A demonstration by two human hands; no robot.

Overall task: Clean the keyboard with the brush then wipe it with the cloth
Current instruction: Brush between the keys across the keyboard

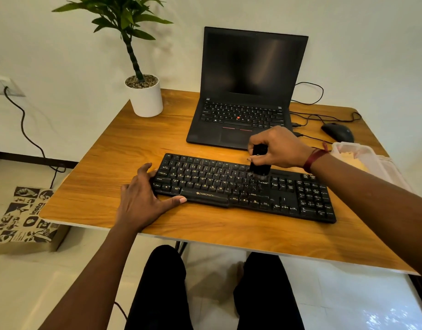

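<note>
Right hand (280, 148) clamped brush (259, 163) upright over keyboard (243, 186) right-centre; long axis ran left-right; left hand (145, 196) splayed, bracing left end.

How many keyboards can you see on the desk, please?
2: the black Zebronics keyboard at the desk's front, and the laptop's built-in keyboard behind it.

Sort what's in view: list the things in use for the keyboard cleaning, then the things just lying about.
In use: keyboard; brush, held in the right hand; left hand, steadying the keyboard's left end.

Lying about: laptop; mouse; potted plant; plastic container; printed bag on the floor.
</note>
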